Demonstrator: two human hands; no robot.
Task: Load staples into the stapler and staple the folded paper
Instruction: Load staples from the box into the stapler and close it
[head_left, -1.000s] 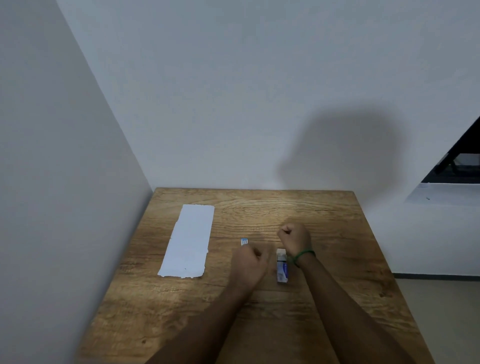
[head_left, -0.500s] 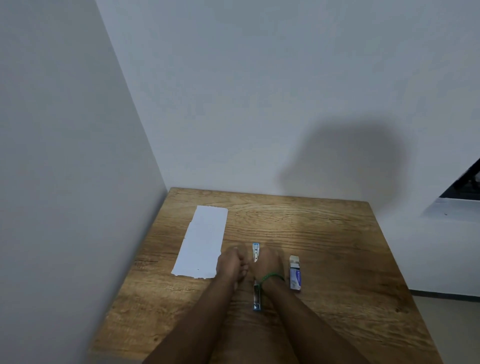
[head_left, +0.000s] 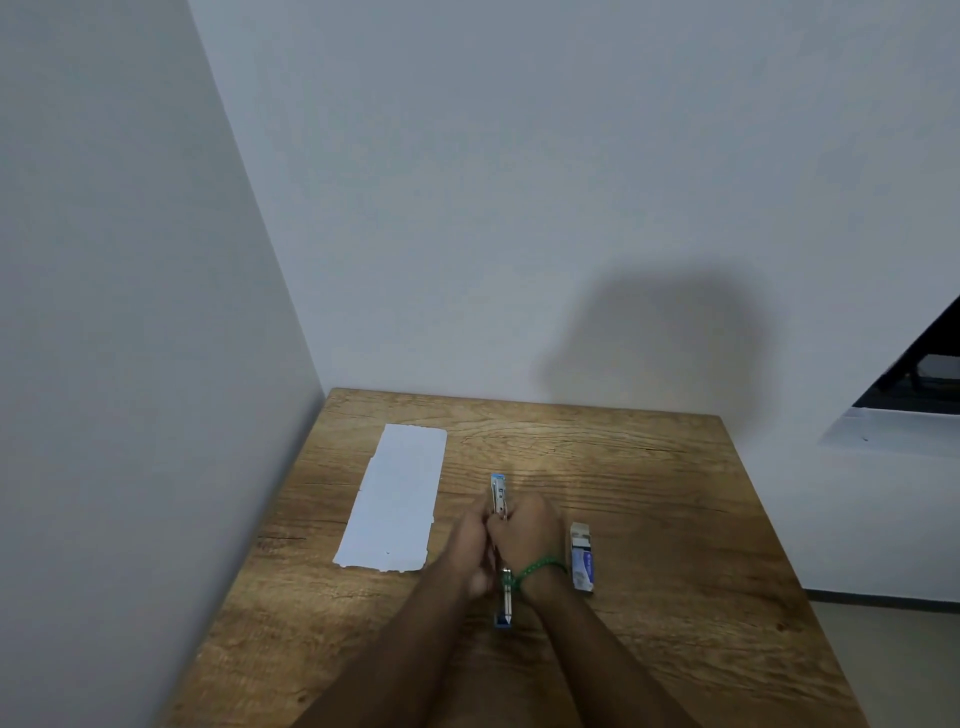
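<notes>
Worktop (head_left: 654, 509): wood, set in a white-walled corner.
Folded paper (head_left: 396, 499): flat, left of your hands.
Stapler (head_left: 498, 491): swung open; your left hand (head_left: 470, 551) and right hand (head_left: 525, 535) grip its middle.
Staple box (head_left: 582, 564): beside your right wrist.

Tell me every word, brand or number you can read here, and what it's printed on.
No text here can be read.
On the small box: a blue label with print, too blurred to read.
On the stapler: no lettering can be made out.
On the folded paper: nothing, the side that shows is blank.
</notes>
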